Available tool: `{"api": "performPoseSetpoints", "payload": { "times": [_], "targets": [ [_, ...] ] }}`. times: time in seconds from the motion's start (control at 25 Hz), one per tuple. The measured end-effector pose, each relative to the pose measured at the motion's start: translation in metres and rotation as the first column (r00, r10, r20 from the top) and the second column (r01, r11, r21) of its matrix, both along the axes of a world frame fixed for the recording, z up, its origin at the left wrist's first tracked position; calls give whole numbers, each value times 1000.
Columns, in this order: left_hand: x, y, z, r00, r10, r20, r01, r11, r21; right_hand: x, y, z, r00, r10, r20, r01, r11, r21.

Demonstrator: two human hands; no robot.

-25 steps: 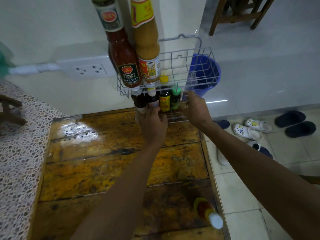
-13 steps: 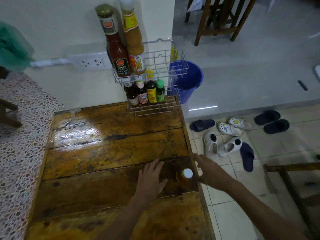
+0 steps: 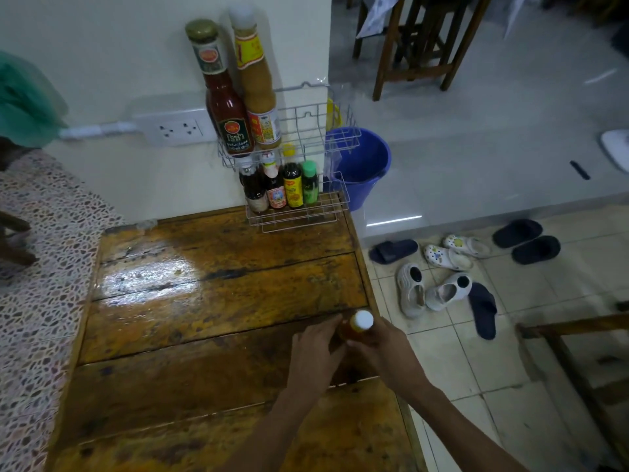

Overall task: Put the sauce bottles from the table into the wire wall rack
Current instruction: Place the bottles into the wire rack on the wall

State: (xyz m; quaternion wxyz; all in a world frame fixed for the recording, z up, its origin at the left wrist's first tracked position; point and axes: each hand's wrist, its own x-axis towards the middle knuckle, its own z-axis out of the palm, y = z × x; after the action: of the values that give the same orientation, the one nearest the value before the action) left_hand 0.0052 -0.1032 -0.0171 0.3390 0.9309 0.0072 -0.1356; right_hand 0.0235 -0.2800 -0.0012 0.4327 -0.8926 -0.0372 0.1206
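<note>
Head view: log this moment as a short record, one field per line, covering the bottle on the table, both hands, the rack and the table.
bottle on table: white-capped sauce bottle, upright near the table's right edge
right hand: right hand grips the bottle from the right
left hand: left hand, fingers touching the bottle's left side
rack upper shelf: wire rack, two tall bottles at its left, space at right
rack lower shelf: four small bottles in a row
table: wooden table, glossy planks
</note>
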Motion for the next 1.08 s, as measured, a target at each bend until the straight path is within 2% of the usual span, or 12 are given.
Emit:
{"api": "performPoseSetpoints", "payload": {
  "times": [0.16, 0.28, 0.36, 0.52, 0.76, 0.96, 1.08],
  "targets": [
    [68, 6, 30, 980, 126, 154, -98, 979, -177, 80, 21, 33, 987, -6, 162, 4, 1000, 14],
    [135, 11, 59, 956, 213, 201, -139, 933, -331, 157, 45, 54, 964, -23, 265, 12, 999, 44],
    [177, 19, 68, 954, 213, 212, -120, 916, -382, 199, 60, 62, 950, -47, 308, 23, 996, 81],
    [240, 30, 65, 963, 176, 203, -93, 927, -363, 255, 69, 51, 936, -81, 342, 54, 995, 87],
    [271, 36, 33, 984, 134, 122, -90, 947, -309, 296, 68, 16, 947, -20, 320, 72, 986, -151],
    [278, 39, 16, 980, 174, 101, -139, 948, -287, 308, 72, -2, 966, 43, 254, 18, 972, -235],
    [284, 41, 14, 979, 179, 97, -146, 951, -274, 318, 76, -5, 968, 35, 250, 40, 956, -289]
  ]
}}
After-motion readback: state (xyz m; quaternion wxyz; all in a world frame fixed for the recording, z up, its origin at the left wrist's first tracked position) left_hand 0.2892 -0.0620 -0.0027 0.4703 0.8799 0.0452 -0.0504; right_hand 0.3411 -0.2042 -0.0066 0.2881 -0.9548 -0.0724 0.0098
